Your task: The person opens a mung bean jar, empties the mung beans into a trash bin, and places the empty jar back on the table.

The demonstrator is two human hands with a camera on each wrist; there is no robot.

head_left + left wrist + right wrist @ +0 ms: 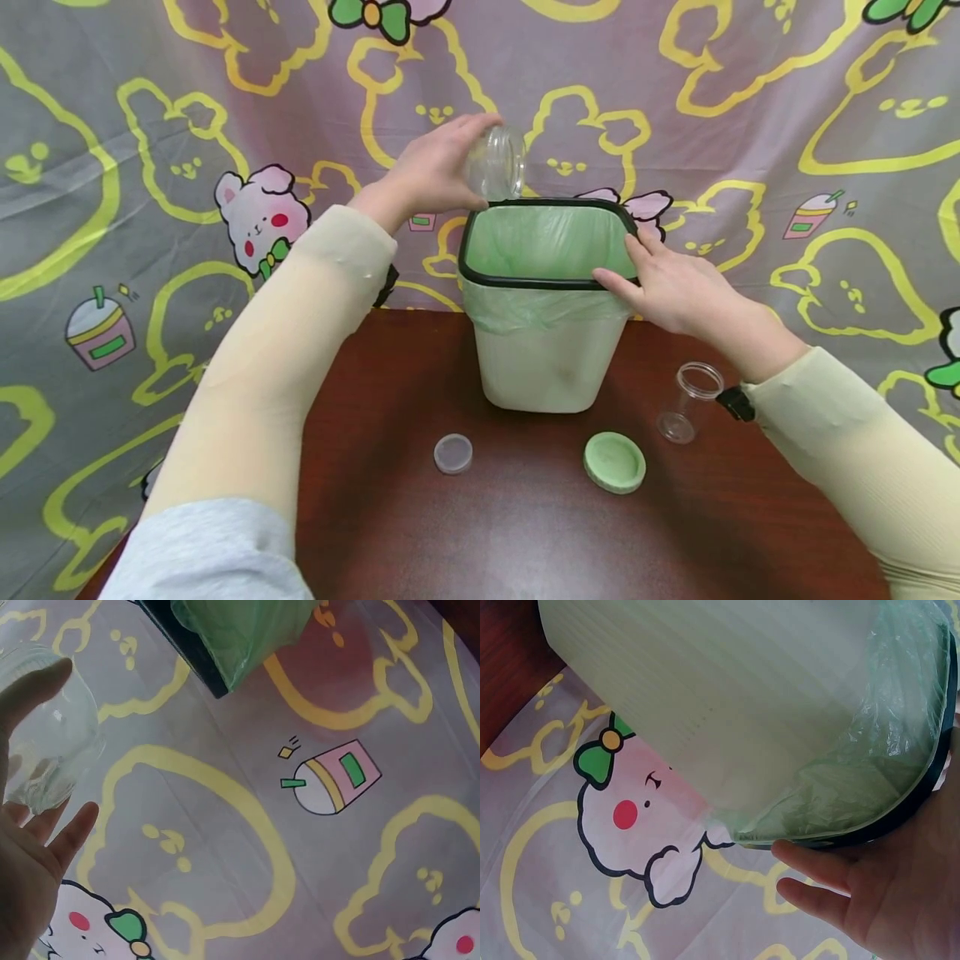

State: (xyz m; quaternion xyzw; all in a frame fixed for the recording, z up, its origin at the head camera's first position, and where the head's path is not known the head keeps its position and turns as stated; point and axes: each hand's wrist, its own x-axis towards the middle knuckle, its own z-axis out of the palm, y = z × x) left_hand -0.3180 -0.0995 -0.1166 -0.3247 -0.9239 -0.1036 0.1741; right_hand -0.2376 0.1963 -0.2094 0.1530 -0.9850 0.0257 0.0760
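My left hand [438, 171] holds a clear jar [504, 162] tipped on its side, its mouth toward the right, just above the back left of the trash bin's rim. In the left wrist view, fingers and thumb lie around the see-through jar [64, 727]. A pale trash bin [547, 367] stands upright on the table, lined with a green bag [555, 237] under a black rim. My right hand [682, 283] grips the bin's right front corner, thumb on the front rim. Two of its fingers [814, 862] stretch along the outside below the rim in the right wrist view.
On the dark red table [525, 533], in front of the bin, lie a small translucent lid [453, 454] and a round green lid [615, 462]. A clear plastic cup [688, 400] stands near my right forearm. A patterned curtain [300, 50] hangs behind the bin.
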